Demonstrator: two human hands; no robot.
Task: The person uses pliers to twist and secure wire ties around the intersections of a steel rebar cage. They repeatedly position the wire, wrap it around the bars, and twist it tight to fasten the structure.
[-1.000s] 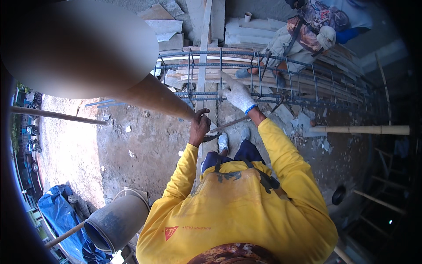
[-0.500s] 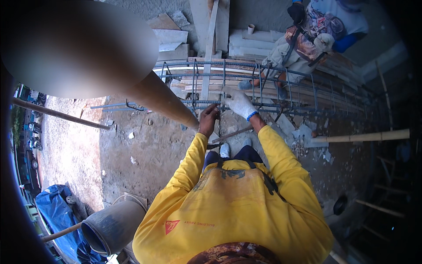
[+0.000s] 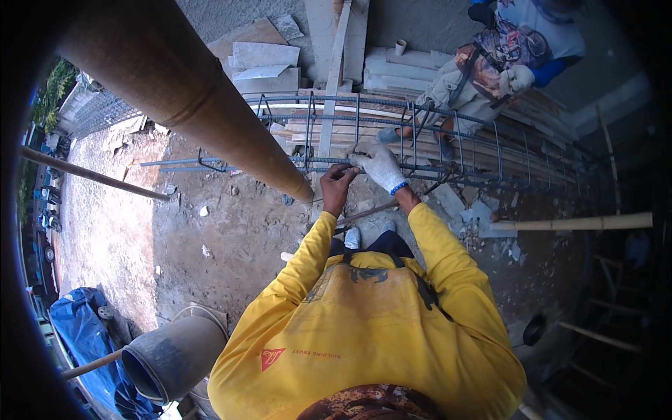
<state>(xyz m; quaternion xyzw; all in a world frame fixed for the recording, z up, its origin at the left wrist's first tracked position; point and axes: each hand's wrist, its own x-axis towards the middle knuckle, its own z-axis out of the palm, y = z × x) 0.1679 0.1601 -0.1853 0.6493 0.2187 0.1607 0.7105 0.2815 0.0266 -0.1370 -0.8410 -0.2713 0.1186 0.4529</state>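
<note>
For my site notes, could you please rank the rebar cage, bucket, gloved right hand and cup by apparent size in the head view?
Largest to smallest, as they look:
Rebar cage
Bucket
Gloved right hand
Cup

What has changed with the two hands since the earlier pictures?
The left hand moved forward and right, to the near side of the steel cage. The gloved right hand drew back toward the person, so the two hands are now close together. Whether they grip anything is too small to tell. The cage, bucket and blue sheet stayed in place.
</note>
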